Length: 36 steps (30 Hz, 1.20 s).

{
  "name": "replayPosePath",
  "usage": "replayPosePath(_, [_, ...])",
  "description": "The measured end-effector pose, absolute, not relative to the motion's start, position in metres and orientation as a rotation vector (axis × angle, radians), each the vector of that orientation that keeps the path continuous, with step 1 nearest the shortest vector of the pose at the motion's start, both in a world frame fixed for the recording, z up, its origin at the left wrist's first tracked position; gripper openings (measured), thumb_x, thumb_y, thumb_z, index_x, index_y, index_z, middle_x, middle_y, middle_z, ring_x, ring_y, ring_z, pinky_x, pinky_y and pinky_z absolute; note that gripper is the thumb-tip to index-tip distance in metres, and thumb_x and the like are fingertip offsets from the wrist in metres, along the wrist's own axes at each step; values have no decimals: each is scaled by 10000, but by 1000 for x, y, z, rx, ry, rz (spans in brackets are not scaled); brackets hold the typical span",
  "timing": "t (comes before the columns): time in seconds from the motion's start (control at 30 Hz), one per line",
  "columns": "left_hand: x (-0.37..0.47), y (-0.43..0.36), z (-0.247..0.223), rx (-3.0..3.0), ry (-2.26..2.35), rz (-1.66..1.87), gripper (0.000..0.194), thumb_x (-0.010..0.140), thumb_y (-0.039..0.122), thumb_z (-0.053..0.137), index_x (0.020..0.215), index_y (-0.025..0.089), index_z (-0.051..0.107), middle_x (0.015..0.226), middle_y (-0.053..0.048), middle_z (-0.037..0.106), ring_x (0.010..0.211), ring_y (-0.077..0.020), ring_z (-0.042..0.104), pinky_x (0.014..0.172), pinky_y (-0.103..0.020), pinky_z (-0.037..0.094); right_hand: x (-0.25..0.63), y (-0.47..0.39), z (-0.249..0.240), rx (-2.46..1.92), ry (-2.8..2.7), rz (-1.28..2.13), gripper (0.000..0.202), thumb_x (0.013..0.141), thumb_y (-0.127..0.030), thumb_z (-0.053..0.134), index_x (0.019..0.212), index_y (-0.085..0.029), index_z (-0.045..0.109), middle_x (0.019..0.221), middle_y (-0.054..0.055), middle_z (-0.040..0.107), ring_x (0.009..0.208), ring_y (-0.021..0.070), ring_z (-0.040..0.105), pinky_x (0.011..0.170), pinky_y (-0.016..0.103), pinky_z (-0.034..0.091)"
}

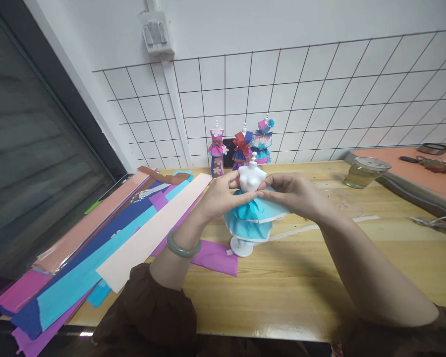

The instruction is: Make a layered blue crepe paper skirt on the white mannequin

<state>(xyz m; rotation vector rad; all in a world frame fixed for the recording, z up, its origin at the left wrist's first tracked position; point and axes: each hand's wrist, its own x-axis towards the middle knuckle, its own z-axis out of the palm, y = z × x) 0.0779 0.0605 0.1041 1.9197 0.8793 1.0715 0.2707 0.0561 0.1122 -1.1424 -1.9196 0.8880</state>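
Observation:
A small white dress form (251,177) stands upright on its round white base (241,247) in front of me. Around its lower body hangs a tiered light-blue paper skirt (250,229) with white edging. My left hand (223,196) pinches the skirt's top edge at the waist from the left, thumb in front. From the right, my right hand (293,193) has thumb and fingers closed on the same waist edge. Both hands touch the form at its waist. The skirt's back is hidden.
Behind are several dressed miniature forms, including a pink one (217,144). Long crepe paper strips (148,233) pile up at left; a purple piece (215,258) lies by the base. At right are a cup of yellowish liquid (364,173), scissors (431,223) and keys (431,162) on an orange surface.

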Motion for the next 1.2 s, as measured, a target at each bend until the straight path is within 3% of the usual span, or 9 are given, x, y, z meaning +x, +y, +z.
replayPosePath(0.13, [78,63,102,1936,943,1142,475,736,349,669,1167,185,553,1021,-87,686,971,-246,635,810,-362,513,270,57,113,-1163,-1892,796,353,730,-513,632,889,-198,652,812,53,671,685,184,607,550,293,470])
replayPosePath(0.2, [78,66,100,1898,975,1186,569,718,340,683,1240,198,505,1006,-85,692,961,-248,639,793,-356,517,269,54,116,-1127,-1884,619,313,776,-470,605,936,-205,649,935,74,675,826,220,626,681,345,503])
replayPosePath(0.3, [77,71,98,1788,1031,1269,747,675,341,716,1339,196,405,990,-92,695,973,-256,631,791,-353,516,268,43,124,-930,-1972,288,212,823,-356,585,987,-229,632,1123,85,618,1070,249,557,916,414,441])
replayPosePath(0.37, [74,74,99,1711,1060,1309,775,661,341,722,1345,181,396,935,-82,701,924,-244,639,765,-338,516,267,37,129,-763,-2115,142,197,827,-282,581,1016,-238,613,1197,89,570,1157,251,495,973,425,404])
replayPosePath(0.57, [68,76,104,1656,1111,1366,557,669,308,689,1185,152,550,627,16,600,605,-124,558,549,-219,445,262,37,124,-591,-2333,-261,235,817,-175,554,1048,-214,570,1175,118,542,1158,274,461,933,460,403])
replayPosePath(0.73, [68,76,104,1671,1077,1317,415,697,309,649,1080,159,599,602,29,525,513,-73,446,463,-179,349,256,43,113,-545,-2258,-611,107,833,-120,536,884,-196,592,898,81,618,853,211,544,736,380,426])
replayPosePath(0.83, [67,77,105,1637,1072,1340,451,695,324,653,1107,153,583,614,27,526,514,-74,447,474,-181,357,256,43,111,-480,-2279,-716,120,838,-89,522,869,-178,596,828,68,634,733,175,516,684,349,408])
replayPosePath(1.03, [62,80,106,1640,1080,1385,518,708,355,654,1171,154,541,646,20,556,550,-85,474,504,-191,380,254,46,106,-448,-2321,-752,140,854,-97,495,874,-166,614,832,82,645,732,176,514,692,352,406])
replayPosePath(1.2, [56,83,104,1660,1129,1360,810,726,375,654,1412,167,278,592,44,539,537,-95,478,517,-211,395,253,46,104,-453,-2374,-553,177,830,-110,496,946,-180,610,874,86,646,765,193,545,672,355,418])
